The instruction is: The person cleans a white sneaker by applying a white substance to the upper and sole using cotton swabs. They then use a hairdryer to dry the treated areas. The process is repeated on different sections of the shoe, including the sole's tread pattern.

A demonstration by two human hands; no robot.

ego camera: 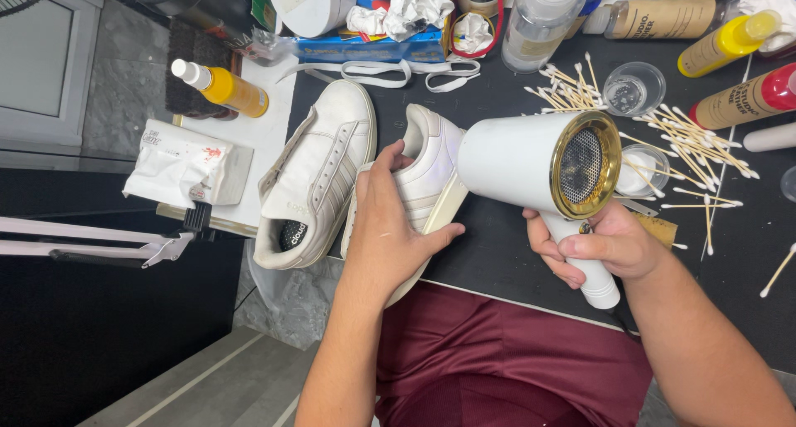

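At the front edge of the black work mat (497, 253) we find both hands engaged. Our left hand (388, 228) is wrapped over a white sneaker (427, 166), fingers curled across its upper and thumb spread toward the sole, holding the shoe tilted on its side with the heel collar uppermost. Our right hand (605, 246) is closed in a full grip around the handle of a white hair dryer (535, 162); the dryer's barrel points at the held sneaker and nearly touches it, while its gold-rimmed rear grille faces the camera. We note a second white sneaker (313, 178) lying just beside the first, to its left, sole down and opening toward us, resting partly on the mat and partly on a white board (265, 133). Cotton swabs (688, 145) lie scattered across the mat to the right of the dryer, around two small clear cups (634, 89). Loose white laces (390, 70) lie beyond the shoes. We record an orange spray bottle (222, 89) on the white board, and a yellow squeeze bottle (728, 41) with further bottles along the far edge.
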